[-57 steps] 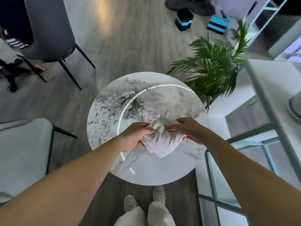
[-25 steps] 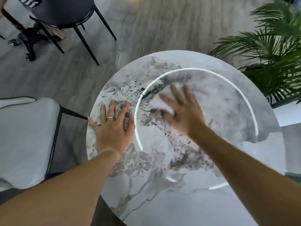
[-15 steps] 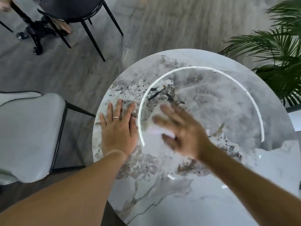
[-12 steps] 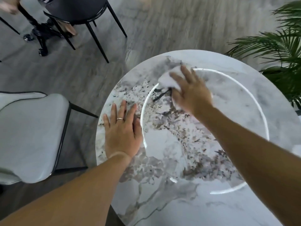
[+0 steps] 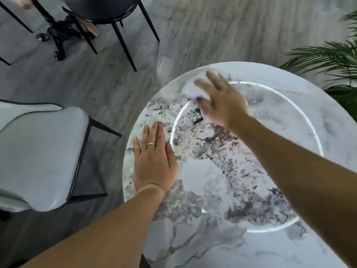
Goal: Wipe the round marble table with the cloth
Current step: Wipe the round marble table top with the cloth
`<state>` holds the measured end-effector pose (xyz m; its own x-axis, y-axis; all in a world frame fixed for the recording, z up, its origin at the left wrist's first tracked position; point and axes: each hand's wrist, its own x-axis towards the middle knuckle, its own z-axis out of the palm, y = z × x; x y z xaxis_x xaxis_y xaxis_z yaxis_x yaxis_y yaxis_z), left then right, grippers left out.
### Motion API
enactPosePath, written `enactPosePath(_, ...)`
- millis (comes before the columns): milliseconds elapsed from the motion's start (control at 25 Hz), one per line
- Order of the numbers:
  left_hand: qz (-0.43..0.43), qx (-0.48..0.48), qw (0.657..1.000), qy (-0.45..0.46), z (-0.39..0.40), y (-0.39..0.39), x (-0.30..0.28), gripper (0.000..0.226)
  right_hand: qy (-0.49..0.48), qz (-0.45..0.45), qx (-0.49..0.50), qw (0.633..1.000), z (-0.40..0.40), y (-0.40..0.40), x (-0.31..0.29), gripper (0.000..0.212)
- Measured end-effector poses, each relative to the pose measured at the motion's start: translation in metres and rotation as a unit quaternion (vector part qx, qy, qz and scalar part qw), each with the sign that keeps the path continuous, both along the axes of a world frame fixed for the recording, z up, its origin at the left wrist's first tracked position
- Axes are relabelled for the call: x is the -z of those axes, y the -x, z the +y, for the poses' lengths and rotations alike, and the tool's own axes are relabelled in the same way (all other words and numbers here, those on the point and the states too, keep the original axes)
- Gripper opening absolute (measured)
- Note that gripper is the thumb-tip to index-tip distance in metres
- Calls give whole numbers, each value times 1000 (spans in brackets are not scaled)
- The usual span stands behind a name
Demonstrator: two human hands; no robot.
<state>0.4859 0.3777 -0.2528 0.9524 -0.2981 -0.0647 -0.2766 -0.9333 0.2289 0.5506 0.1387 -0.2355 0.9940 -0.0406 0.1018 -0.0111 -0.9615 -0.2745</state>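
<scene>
Two hands on marble table (image 5: pixel 241 190). Your right hand (image 5: pixel 222 101), fingers spread flat, presses cloth (image 5: pixel 190 91) near 11 o'clock rim. Left hand (image 5: pixel 152 163) flat, empty, at 9 o'clock. Wiping under way; share of top left to wipe can't be judged.

Right hand (image 5: pixel 222 101) pressed flat on the cloth (image 5: pixel 191 91), blurred, at the worktop (image 5: pixel 212 180) far edge; left hand (image 5: pixel 154 163) flat beside it, fingers spread
</scene>
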Motion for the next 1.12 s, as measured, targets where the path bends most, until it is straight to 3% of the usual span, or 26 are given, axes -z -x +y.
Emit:
enactPosePath(80, -1, -1, 1000, 0, 0, 1, 0, 64, -35, 30, 103, 994, 20, -20, 0, 51)
enactPosePath(120, -2, -1, 1000, 1, 0, 0, 0, 64, -31, 8, 90, 995, 32, -7, 5, 51)
enactPosePath(240, -1, -9, 1000, 4, -2, 0, -1, 65, -34, -48, -97, 993, 42, 74, 18, 48)
enactPosePath(320, -1, -7, 1000, 3, -2, 0, -2, 64, -10, -43, -187, 981, 16, 65, 15, 49)
enactPosePath(360, -1, -6, 1000, 2, -2, 0, -2, 64, 6, -30, -176, 984, 8, 39, 9, 50)
enactPosePath(520, -1, -7, 1000, -5, -2, 0, -2, 62, -50, 45, 98, 993, 33, -58, -1, 50)
enactPosePath(560, 0, -5, 1000, -9, -3, -1, -2, 62, -56, 29, 83, 995, 49, -53, 3, 49)
enactPosePath(680, 9, -4, 1000, -12, -2, 0, -4, 61, -40, -23, -199, 979, 48, 6, 15, 47)
enactPosePath(720, 10, -4, 1000, -11, -2, 0, -5, 61, -27, -28, -239, 970, 27, 2, 11, 48)
enactPosePath(760, 10, -3, 1000, -10, -2, -1, -5, 61, -9, -10, -211, 977, 8, -16, 6, 49)
enactPosePath(840, 12, -3, 1000, -9, -2, -2, -5, 61, -51, 21, 21, 998, -9, -57, -4, 49)
enactPosePath(880, 13, -3, 1000, -8, -2, -2, -5, 60, -66, 37, 121, 990, 0, -65, -3, 49)
enactPosePath(920, 12, -3, 1000, -7, -2, -2, -5, 60, -61, 33, 160, 985, 19, -61, 1, 49)
enactPosePath(960, 11, -3, 1000, -8, -1, -2, -5, 60, -52, 7, 122, 991, 41, -46, 5, 48)
enactPosePath(1080, 15, 3, 1000, -14, 1, -1, -5, 62, -29, -18, -174, 984, 35, 5, 12, 47)
enactPosePath(1120, 15, 7, 1000, -15, 1, -1, -5, 62, -17, -25, -191, 981, 7, -5, 10, 48)
